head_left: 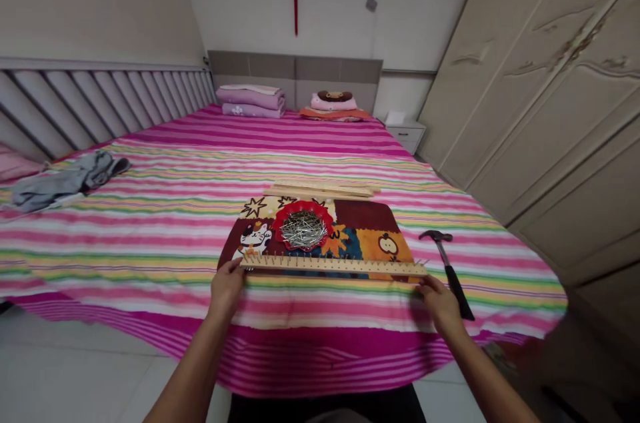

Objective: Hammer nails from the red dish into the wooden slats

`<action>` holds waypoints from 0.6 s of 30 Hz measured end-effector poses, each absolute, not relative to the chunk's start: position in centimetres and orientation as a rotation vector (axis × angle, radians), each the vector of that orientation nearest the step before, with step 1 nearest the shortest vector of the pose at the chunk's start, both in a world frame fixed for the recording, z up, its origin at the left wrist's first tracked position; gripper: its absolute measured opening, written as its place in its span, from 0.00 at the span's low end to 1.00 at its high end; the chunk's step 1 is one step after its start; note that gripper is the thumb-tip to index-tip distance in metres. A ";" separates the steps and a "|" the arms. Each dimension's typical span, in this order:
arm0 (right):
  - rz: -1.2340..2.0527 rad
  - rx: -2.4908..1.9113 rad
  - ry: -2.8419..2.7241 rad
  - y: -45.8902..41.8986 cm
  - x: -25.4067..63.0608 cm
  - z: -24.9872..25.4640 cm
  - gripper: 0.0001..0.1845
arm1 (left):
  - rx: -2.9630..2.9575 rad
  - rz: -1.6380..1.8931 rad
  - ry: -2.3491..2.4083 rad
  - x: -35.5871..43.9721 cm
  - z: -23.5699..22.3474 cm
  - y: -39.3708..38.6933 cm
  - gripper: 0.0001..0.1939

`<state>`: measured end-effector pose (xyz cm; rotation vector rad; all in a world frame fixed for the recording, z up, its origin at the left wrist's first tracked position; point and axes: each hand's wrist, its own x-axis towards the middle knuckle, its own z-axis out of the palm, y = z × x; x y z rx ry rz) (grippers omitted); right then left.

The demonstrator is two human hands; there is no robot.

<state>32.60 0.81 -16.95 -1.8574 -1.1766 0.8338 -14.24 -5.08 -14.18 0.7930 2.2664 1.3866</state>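
Apparently mid-positioning, left hand (227,286) and right hand (441,303) finger-pinch the nailed strip (320,264) by its ends (hammer (454,280) at three o'clock); shifting it calls for evenness.

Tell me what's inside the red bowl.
The red bowl holds a heap of thin, silvery nails. They cover its bottom, so whatever lies beneath the top layer cannot be seen.

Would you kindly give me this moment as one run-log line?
left hand: holds wooden strip, left end | right hand: holds right end | red bowl: nails, on mat | hammer: on bedspread, right of mat
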 end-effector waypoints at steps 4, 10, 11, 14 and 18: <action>0.781 -1.857 -1.221 0.9 32.1 -16.7 0.17 | 0.826 1.320 2.281 -14.8 -14.0 -4.9 0.16; 0.732 -1.822 -1.270 0.5 31.6 -16.2 0.17 | 0.862 1.296 2.296 -14.6 -14.3 -5.2 0.20; 0.728 -1.817 -1.274 0.4 31.5 -16.1 0.17 | 0.871 1.296 2.295 -14.5 -14.2 -5.3 0.20; 0.715 -1.802 -1.286 0.0 31.3 -16.0 0.17 | 0.888 1.293 2.298 -14.2 -13.7 -5.7 0.20; 0.695 -1.782 -1.294 -0.2 31.1 -16.1 0.16 | 0.897 1.273 2.309 -13.9 -12.7 -6.1 0.21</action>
